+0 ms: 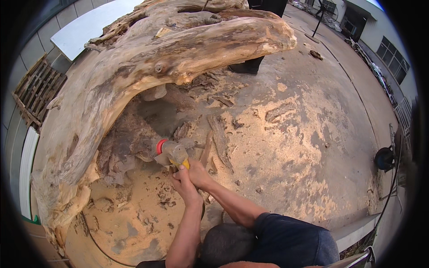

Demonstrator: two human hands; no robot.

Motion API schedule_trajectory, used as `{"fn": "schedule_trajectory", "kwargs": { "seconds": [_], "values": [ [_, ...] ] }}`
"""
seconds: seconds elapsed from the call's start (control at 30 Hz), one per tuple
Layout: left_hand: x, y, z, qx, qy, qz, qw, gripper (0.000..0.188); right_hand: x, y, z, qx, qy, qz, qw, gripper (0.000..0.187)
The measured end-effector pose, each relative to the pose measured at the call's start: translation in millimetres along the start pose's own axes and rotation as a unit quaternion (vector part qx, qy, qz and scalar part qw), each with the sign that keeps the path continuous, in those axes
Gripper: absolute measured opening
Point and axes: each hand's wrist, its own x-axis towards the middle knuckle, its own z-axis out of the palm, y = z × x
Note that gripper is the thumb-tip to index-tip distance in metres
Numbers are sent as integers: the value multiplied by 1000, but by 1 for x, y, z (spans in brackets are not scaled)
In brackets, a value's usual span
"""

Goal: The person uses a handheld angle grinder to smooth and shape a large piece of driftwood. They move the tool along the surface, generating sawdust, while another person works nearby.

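Near the inner curve of a huge, pale-brown, gnarled wooden trunk (210, 44), the left hand (184, 186) and right hand (199, 174) both wrap a yellow-and-grey, red-ringed power tool (178, 153), likely rigid and fairly heavy, best gripped round its yellow body.

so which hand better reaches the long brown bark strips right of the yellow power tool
Probably the right hand: it sits nearer the bark strips than the left hand, though both grip the tool.
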Motion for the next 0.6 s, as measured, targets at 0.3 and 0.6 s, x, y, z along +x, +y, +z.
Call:
{"fn": "schedule_trajectory", "kwargs": {
  "seconds": [0.3, 0.6],
  "values": [
    [-16, 46, 1, -101, -13, -69, 992, 82, -32, -40, 31, -179, 82, -53, 979, 46],
    [-13, 93, -21, -195, -28, -89, 976, 69, -52, -74, 83, -234, 89, -57, 966, 44]
  ]
}}
